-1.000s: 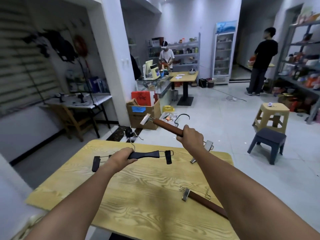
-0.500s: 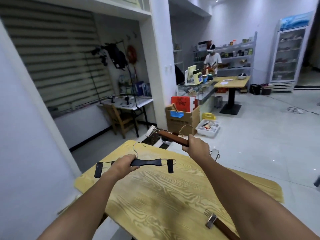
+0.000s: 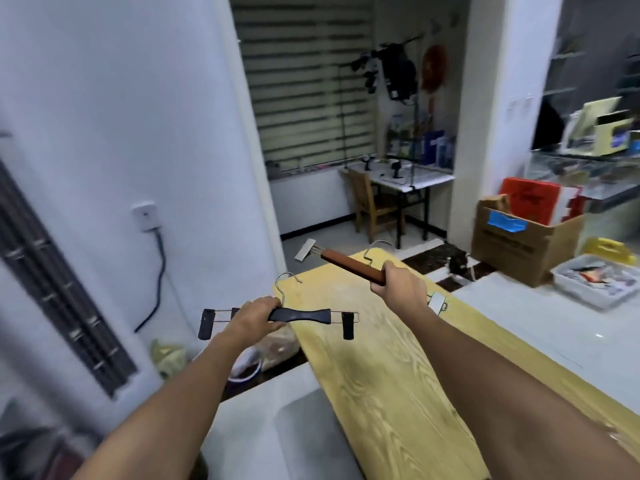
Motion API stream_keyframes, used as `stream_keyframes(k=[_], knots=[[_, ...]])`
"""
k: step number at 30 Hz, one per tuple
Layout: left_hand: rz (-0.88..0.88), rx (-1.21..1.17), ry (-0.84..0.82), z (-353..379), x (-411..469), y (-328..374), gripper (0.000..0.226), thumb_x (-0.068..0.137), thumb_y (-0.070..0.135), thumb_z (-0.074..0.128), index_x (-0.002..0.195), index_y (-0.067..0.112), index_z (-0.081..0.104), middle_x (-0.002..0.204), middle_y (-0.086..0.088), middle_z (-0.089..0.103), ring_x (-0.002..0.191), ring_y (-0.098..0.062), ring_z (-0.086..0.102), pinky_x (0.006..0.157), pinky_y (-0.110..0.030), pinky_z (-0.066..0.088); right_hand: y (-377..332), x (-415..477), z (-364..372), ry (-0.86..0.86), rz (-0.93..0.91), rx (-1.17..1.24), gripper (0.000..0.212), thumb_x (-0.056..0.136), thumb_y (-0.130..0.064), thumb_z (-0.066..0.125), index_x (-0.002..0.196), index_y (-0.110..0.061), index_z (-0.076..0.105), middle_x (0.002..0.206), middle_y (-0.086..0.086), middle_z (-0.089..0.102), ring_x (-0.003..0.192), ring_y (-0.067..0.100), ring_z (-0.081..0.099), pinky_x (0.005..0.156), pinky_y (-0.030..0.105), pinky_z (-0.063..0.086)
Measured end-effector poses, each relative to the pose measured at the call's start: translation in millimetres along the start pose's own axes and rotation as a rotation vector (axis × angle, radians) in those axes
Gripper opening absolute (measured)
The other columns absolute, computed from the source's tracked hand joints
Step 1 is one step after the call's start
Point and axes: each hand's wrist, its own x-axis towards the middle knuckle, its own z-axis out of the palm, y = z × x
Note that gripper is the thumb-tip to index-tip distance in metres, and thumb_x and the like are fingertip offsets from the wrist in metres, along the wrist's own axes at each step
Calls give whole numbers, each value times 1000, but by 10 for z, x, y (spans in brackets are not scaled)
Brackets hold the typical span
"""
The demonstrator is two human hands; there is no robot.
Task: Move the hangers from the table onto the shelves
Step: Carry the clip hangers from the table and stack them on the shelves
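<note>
Hangers swung left, gripped — both hands

Cool, even indoor light fills the room, laying a soft sheen on the pale floor and only faint shadows on the wooden table. Wide-angle distortion bows the white wall at left, and motion blur softens the whole frame, most heavily along the right edge.

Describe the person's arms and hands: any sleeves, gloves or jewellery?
Both arms are bare to the bottom edge of the picture, with no sleeve in view. The left hand and right hand are ungloved. No watch or band shows on either wrist. The fingers are too blurred to tell if rings are worn.
</note>
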Motion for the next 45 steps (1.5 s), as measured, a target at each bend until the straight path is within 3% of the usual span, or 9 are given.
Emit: stream_keyframes(k=[6,13,21,30,34,45], knots=[[-262,21,35,-225,-814,-651,25,86,30,63,103,12,57,102,-4,61,98,-27,57,83,-35,42,-933,-56,304,-83,-221,59,30,89,-36,56,108,-13,51,102,7,66,94,31,63,68,32,40],[-531,8,93,-529,-1918,-1233,20,85,30,66,95,17,54,88,-1,58,92,-26,61,71,-32,40,-1885,-407,530,-167,-473,203,43,88,-56,57,93,-16,41,96,5,67,91,30,63,67,33,40],[-761,-42,144,-617,-3265,-1377,21,84,30,68,87,23,49,84,3,56,78,-19,56,73,-32,46,-2682,-1162,691,-287,-702,273,51,83,-67,52,89,-17,40,95,5,67,89,30,62,69,32,42],[-950,-48,179,-536,-4916,-995,22,82,34,70,88,20,53,87,3,60,84,-20,57,77,-35,45,-3117,-2513,624,-336,-962,312,47,87,-62,51,102,-18,50,94,4,65,90,27,62,66,32,41],[-1008,-58,216,-535,-5627,-672,21,82,30,69,84,17,54,85,-4,63,84,-24,59,74,-35,44,-3149,-3170,438,-344,-1068,287,49,86,-62,50,105,-17,51,93,4,66,91,28,64,65,32,42],[-1163,-24,285,-561,-7195,138,24,83,34,69,86,20,50,81,5,55,75,-17,51,60,-28,37,-3233,-4605,33,-375,-1300,308,48,85,-64,51,115,-26,52,105,2,70,97,26,65,71,34,52]])
